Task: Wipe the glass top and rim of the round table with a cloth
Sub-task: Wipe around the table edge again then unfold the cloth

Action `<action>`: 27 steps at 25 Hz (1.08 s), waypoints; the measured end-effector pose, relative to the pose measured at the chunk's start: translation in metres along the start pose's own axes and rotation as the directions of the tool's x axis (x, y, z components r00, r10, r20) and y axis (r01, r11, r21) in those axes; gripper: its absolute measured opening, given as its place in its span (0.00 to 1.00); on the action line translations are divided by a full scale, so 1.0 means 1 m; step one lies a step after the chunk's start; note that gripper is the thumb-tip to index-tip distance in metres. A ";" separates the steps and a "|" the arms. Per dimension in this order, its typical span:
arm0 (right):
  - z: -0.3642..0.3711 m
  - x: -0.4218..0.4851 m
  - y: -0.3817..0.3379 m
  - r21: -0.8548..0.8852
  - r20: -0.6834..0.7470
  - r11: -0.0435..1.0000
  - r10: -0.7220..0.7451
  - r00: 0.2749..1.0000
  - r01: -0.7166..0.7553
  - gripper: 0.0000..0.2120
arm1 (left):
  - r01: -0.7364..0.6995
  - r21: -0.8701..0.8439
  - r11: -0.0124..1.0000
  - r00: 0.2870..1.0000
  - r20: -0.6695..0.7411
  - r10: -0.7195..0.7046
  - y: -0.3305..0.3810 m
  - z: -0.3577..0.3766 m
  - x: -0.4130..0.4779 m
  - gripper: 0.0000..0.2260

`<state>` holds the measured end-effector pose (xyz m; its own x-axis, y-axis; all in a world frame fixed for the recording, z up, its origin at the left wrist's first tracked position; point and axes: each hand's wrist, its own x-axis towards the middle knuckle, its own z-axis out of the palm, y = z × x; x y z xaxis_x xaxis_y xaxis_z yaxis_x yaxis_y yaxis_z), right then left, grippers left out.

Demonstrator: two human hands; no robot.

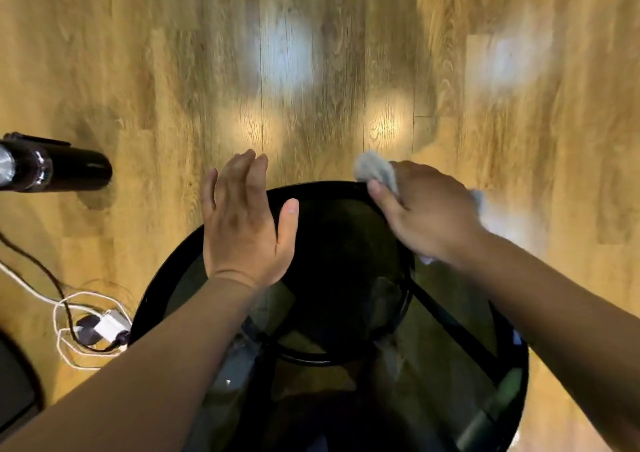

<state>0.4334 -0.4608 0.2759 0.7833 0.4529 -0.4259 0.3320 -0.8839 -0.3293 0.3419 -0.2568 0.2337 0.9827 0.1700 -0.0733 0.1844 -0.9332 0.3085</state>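
Observation:
A round table with a dark glass top (pixel 332 230) and a black rim (pixel 162 292) fills the lower middle of the head view. My right hand (pixel 422 212) grips a grey cloth (pixel 375 169) and presses it on the far right part of the rim. The cloth bunches past my fingertips, and a pale corner of it shows behind the wrist. My left hand (pixel 242 219) is flat, fingers spread, over the far left edge of the table; I cannot tell whether it touches the glass. Black frame bars show through the glass.
A black cylindrical object (pixel 59 167) lies at the left on the wooden floor (pixel 311 70). White and black cables with a plug adapter (pixel 104 327) lie on the floor by the table's left side. A dark object (pixel 14 389) sits at the lower left corner.

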 end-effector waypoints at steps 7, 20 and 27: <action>0.005 0.050 -0.039 0.163 0.151 0.981 -0.129 0.980 0.104 0.21 | 0.083 -0.068 0.994 0.996 -0.011 -0.084 0.003 -0.006 0.002 0.26; 0.006 -0.018 0.021 0.193 0.025 0.959 0.206 0.978 -0.207 0.18 | -0.016 -0.018 1.000 0.996 -0.083 0.015 0.002 0.001 -0.002 0.24; 0.032 -0.072 0.075 0.379 -0.119 0.896 0.294 0.948 -0.230 0.19 | 0.012 0.046 0.999 0.995 -0.095 -0.008 0.010 -0.001 -0.005 0.21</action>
<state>0.3853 -0.5561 0.2553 0.9030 0.1561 -0.4003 -0.0816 -0.8523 -0.5166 0.3387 -0.2666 0.2384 0.9783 0.2068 0.0149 0.1957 -0.9447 0.2631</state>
